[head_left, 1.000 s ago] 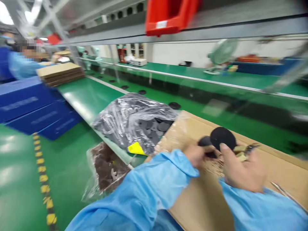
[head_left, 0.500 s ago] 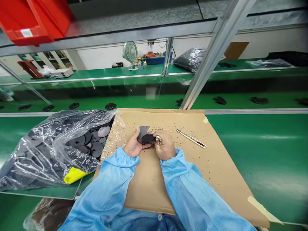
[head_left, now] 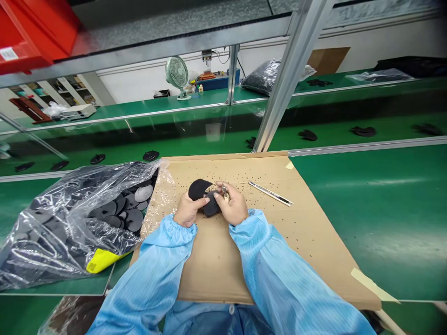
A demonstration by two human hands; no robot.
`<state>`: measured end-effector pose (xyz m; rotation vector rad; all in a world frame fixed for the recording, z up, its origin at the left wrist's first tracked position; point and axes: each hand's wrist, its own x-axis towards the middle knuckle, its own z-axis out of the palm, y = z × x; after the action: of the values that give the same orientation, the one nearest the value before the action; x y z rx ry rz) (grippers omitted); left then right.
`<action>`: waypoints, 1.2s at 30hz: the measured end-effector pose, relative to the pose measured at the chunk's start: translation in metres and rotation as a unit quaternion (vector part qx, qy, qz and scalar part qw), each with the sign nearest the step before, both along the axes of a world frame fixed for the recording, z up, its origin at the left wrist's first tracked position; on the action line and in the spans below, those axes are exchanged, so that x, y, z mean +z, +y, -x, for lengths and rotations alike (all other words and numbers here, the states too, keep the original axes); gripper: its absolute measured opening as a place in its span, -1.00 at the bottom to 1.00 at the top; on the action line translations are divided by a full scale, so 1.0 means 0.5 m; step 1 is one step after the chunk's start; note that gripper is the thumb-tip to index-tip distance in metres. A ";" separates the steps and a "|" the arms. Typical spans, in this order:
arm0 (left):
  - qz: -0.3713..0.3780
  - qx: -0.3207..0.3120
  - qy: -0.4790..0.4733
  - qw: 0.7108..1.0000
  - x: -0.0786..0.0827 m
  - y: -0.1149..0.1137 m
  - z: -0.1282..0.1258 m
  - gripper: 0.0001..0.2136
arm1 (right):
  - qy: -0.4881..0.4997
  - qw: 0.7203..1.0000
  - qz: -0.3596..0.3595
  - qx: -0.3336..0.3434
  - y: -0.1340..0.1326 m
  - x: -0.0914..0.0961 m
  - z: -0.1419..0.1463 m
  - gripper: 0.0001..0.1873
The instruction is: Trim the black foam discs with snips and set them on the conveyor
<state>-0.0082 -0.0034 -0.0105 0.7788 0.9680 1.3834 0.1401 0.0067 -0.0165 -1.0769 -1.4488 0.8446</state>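
Note:
My left hand is closed on a flat black pad with rounded lobes, its thumb pressed on top. My right hand pinches the pad's right lobe between thumb and fingers. A small metal tool with a brassy part is also tucked in my right hand; its exact kind is hidden by the fingers. Both hands are over a brown cardboard sheet sprinkled with tiny black bits. On the sheet, to the right of my hands, lies a slim utility knife.
A clear plastic bag full of dark round pads lies open at the left. Behind the cardboard, a green conveyor belt carries spaced black pads. A metal post rises at the cardboard's far edge. A red bin sits upper left.
The black pad has been turned in my hands, and its left lobe now shows black instead of grey. My right thumb has moved onto the pad. The view has tilted and shifted slightly.

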 end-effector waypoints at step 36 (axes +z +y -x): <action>-0.010 -0.002 -0.010 1.000 -0.008 -0.003 -0.012 -0.54 | -0.097 0.995 -0.004 -0.022 -0.013 0.003 0.013 -0.69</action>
<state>-0.0024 -0.0051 -0.0146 0.7790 0.9376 1.3966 0.1335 0.0000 -0.0149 -1.2071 -1.5818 0.7189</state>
